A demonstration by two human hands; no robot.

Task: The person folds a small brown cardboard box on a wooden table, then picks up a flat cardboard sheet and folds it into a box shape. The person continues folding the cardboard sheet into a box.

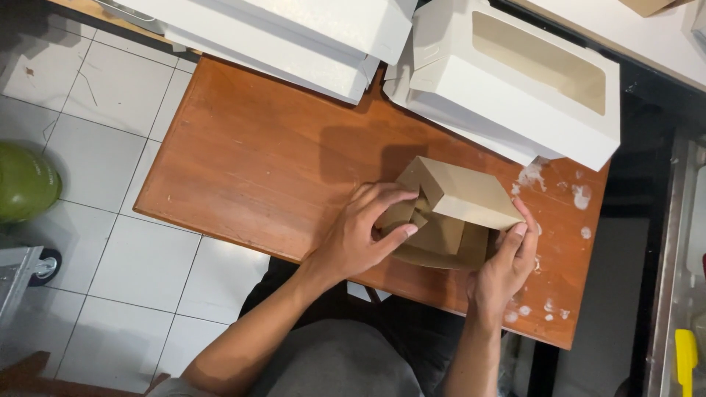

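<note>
My hands — left hand (pixel 365 234) & right hand (pixel 506 266) — pinch a half-folded brown carton (pixel 460 209) near the surface's (pixel 257 162) front edge, white window boxes (pixel 515 81) stacked behind — bare wood to my left.

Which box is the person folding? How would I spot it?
Find the reddish-brown wooden table. Near its front edge, the left hand and right hand hold a half-folded cardboard box. It is plain brown; the finished boxes stacked behind it are white, one with a window.
</note>
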